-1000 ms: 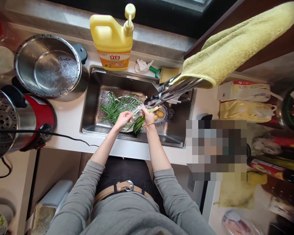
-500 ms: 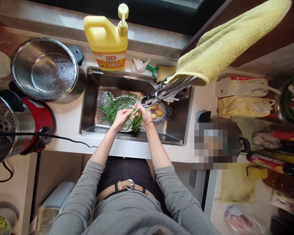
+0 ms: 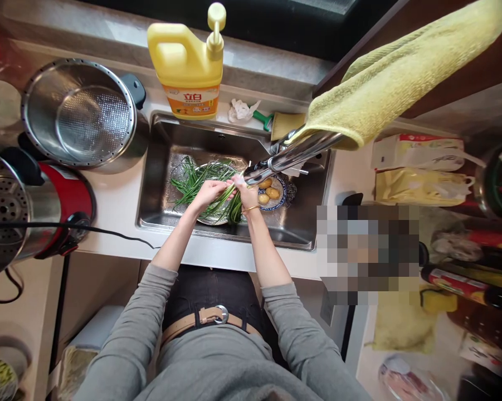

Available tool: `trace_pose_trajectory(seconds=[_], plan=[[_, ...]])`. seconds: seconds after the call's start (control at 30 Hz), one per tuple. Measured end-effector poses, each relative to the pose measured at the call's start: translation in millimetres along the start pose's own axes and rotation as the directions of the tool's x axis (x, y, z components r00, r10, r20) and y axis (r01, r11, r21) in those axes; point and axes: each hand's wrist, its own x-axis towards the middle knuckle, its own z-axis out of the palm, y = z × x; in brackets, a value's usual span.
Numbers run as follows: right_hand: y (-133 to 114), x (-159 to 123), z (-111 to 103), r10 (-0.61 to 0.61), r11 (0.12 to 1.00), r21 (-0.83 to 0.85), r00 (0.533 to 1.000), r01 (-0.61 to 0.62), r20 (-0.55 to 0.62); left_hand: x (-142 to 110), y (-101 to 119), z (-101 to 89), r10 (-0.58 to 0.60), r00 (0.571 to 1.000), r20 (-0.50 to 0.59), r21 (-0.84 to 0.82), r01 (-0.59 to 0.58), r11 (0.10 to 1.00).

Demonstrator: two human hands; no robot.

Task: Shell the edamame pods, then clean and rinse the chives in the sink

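Observation:
Long thin green stalks that look like chives (image 3: 192, 181) lie in a heap over a dish in the sink (image 3: 162, 223). My left hand (image 3: 211, 193) pinches some of the stalks from the left, just under the faucet (image 3: 292, 156). Close beside it, my right hand (image 3: 247, 195) is closed around the same bunch, whose green ends hang down below the fingers. The faucet's spout partly covers the right fingertips. Right of my hands, several potatoes (image 3: 271, 192) sit on a blue-and-white plate (image 3: 282, 197) in the sink.
A yellow detergent jug (image 3: 192, 72) stands behind the sink. A yellow towel (image 3: 384, 78) hangs over the faucet. To the left are a steel pot (image 3: 79, 114) and a red-based cooker (image 3: 62, 206) with a black cord (image 3: 108, 234). Bags (image 3: 422, 186) lie at right.
My hands have stayed over the sink, with the left turned and drawn slightly nearer the right along the stalks. The whole view has shifted a little.

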Motion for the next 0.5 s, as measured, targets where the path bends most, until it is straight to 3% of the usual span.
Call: trace_pose_trajectory(seconds=[0.13, 0.23, 0.37, 0.5], plan=[[-1, -2, 9, 0.019, 1.0, 0.022, 1.0, -0.019, 0.012, 4, -12, -9.1, -0.044, 0.988, -0.147, 0.007, 0.045, 0.999], [-6, -3, 17, 0.082, 0.994, 0.077, 0.997, -0.083, 0.013, 3, -22, -9.1, 0.076, 0.981, -0.181, 0.097, -0.059, 0.994], [-15, 3, 17, 0.056, 0.989, 0.14, 0.995, -0.044, -0.085, 1, -28, -2.4, 0.278, 0.96, -0.031, 0.32, -0.254, 0.913], [-38, 12, -14, 0.074, 0.978, 0.209, 0.947, -0.007, -0.314, 11, -35, 0.6, 0.208, 0.964, 0.163, 0.428, -0.259, 0.866]])
